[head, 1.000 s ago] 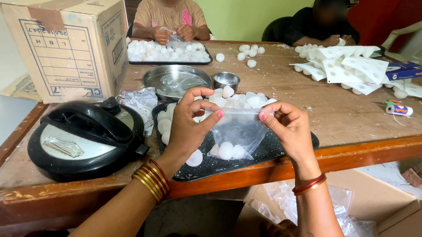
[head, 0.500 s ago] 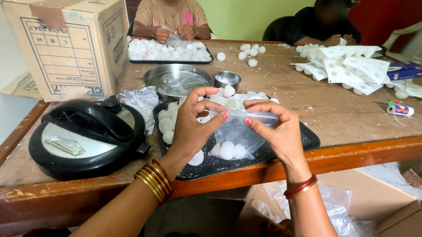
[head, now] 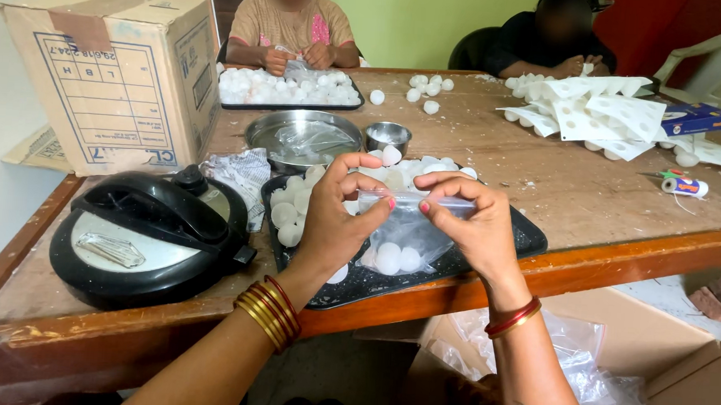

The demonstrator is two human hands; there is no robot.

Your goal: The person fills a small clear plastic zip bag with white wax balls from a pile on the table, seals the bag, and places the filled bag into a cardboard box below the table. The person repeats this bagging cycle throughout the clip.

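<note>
My left hand (head: 336, 218) and my right hand (head: 469, 226) pinch the top edge of a small clear plastic bag (head: 409, 230) from both sides. Several white balls sit at the bag's bottom. The bag hangs just above a black tray (head: 525, 233) at the table's front edge, which holds more white balls (head: 286, 215). Gold bangles ring my left wrist, red ones my right.
A black round cooker lid (head: 146, 231) lies at the left, a cardboard box (head: 114, 75) behind it. A steel plate (head: 302, 132) and a small steel bowl (head: 387, 135) stand mid-table. Two people sit opposite; white moulds (head: 599, 113) lie right. An open box (head: 675, 372) is below.
My two hands have drawn closer together along the bag's top edge, narrowing its mouth. The bag stays over the black tray.
</note>
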